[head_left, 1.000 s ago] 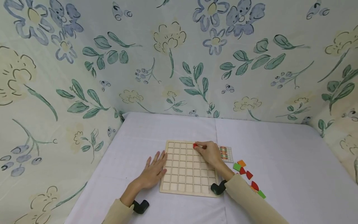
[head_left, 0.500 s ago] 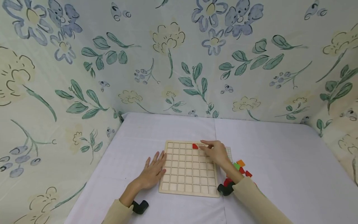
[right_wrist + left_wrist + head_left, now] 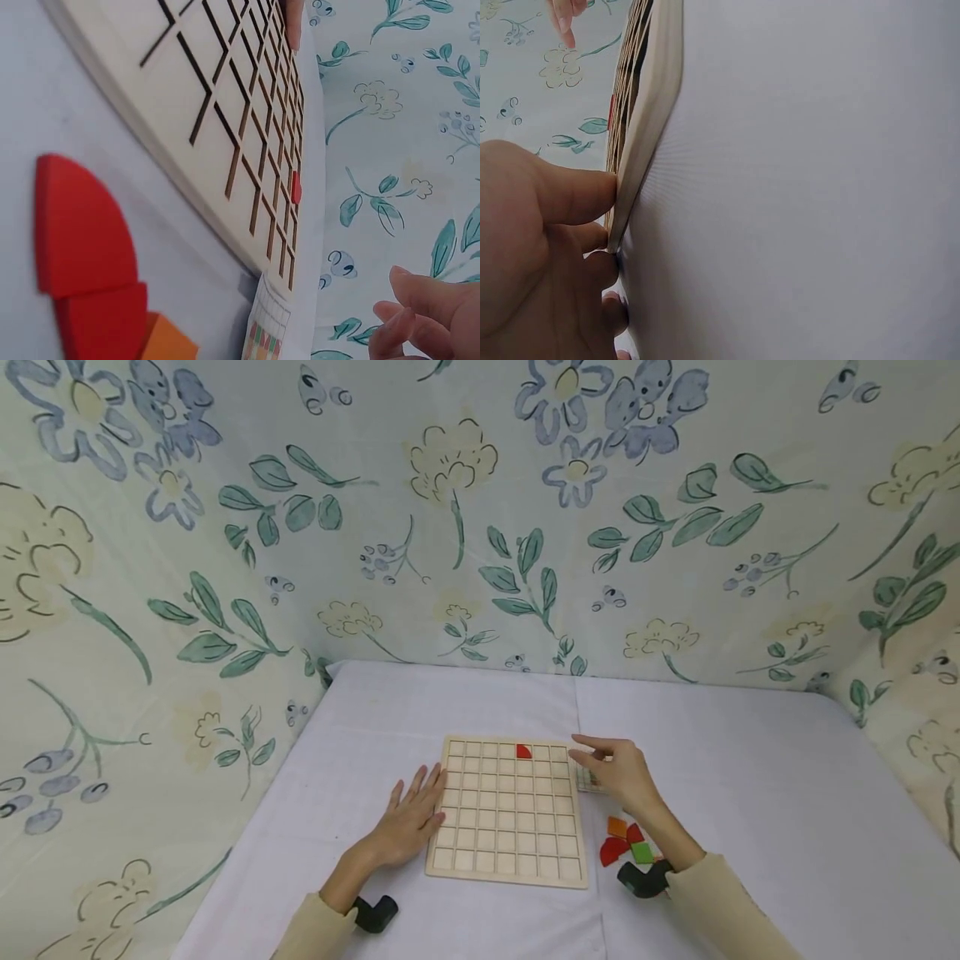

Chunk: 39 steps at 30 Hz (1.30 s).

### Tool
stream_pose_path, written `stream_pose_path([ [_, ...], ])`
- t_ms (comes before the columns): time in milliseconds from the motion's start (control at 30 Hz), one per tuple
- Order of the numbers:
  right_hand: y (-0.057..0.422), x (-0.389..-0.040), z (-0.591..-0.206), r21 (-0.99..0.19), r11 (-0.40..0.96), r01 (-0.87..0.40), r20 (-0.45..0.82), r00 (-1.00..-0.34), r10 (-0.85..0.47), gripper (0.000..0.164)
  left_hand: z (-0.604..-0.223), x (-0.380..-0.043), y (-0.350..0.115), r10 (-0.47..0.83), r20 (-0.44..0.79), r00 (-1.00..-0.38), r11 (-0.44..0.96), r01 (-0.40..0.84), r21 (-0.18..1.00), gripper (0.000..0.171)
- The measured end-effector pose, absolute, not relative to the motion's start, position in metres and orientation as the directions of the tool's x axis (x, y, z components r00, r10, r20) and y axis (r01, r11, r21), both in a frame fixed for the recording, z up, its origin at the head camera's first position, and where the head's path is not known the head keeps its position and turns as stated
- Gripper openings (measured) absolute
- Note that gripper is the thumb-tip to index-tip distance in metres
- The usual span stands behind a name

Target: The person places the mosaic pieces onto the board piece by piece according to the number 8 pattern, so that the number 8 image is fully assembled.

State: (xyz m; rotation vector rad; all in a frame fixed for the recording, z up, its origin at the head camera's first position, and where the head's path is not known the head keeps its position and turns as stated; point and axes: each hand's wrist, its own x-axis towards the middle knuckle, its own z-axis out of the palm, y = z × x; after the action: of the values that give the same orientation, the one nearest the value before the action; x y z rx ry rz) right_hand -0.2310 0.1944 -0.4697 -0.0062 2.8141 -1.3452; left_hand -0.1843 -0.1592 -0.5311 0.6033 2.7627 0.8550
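A wooden grid board (image 3: pixel 487 818) lies on the cloth, with one red quarter-circle tile (image 3: pixel 523 752) in a cell of its far row. My left hand (image 3: pixel 408 818) rests at the board's left edge, fingers extended; in the left wrist view, thumb and fingertips touch that edge (image 3: pixel 656 105). Over the board's far right corner hovers my right hand (image 3: pixel 621 772), thumb and index finger apart with nothing between them. Beneath it, a patterned card (image 3: pixel 588 780) is partly hidden; the right wrist view shows its coloured print (image 3: pixel 264 330) beside the board.
Loose tiles lie right of the board: red quarter-circles (image 3: pixel 612 852), an orange square (image 3: pixel 617 827) and a green one (image 3: pixel 642 853), partly behind the right forearm. Black wrist cameras (image 3: pixel 643 879) are strapped to both wrists. A floral curtain (image 3: pixel 480 527) hangs behind the white-covered table (image 3: pixel 450 697).
My right hand has let go of the red quarter-circle tile, leaving it in the far row, and moved right off the board towards the card. The left hand stays put.
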Motion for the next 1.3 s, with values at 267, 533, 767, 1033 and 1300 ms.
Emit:
stream_pose_path([
  [267,0.229,-0.214,-0.469,-0.729,0.683,0.05,-0.025,-0.999,0.046,0.045,-0.528,-0.183,-0.16,0.457,-0.035,-0.889,0.718,0.345,0.604,0.065],
  [533,0.254,-0.2,-0.474,-0.703,0.701,0.122,-0.04,-0.99,0.132,0.046,-0.535,-0.186,-0.16,0.433,-0.046,-0.9,0.751,0.332,0.571,0.065],
  [767,0.274,-0.191,-0.48,-0.667,0.737,0.113,-0.028,-0.992,0.127,0.044,-0.522,-0.183,-0.158,0.447,-0.084,-0.89,0.744,0.318,0.587,0.064],
  [1033,0.302,-0.188,-0.488,-0.642,0.762,0.079,-0.06,-0.997,0.053,0.043,-0.521,-0.181,-0.157,0.45,-0.063,-0.891,0.738,0.331,0.588,0.063],
  [1300,0.318,-0.191,-0.497,-0.649,0.759,0.061,-0.107,-0.994,-0.011,0.041,-0.528,-0.183,-0.159,0.451,-0.046,-0.892,0.723,0.334,0.604,0.065],
])
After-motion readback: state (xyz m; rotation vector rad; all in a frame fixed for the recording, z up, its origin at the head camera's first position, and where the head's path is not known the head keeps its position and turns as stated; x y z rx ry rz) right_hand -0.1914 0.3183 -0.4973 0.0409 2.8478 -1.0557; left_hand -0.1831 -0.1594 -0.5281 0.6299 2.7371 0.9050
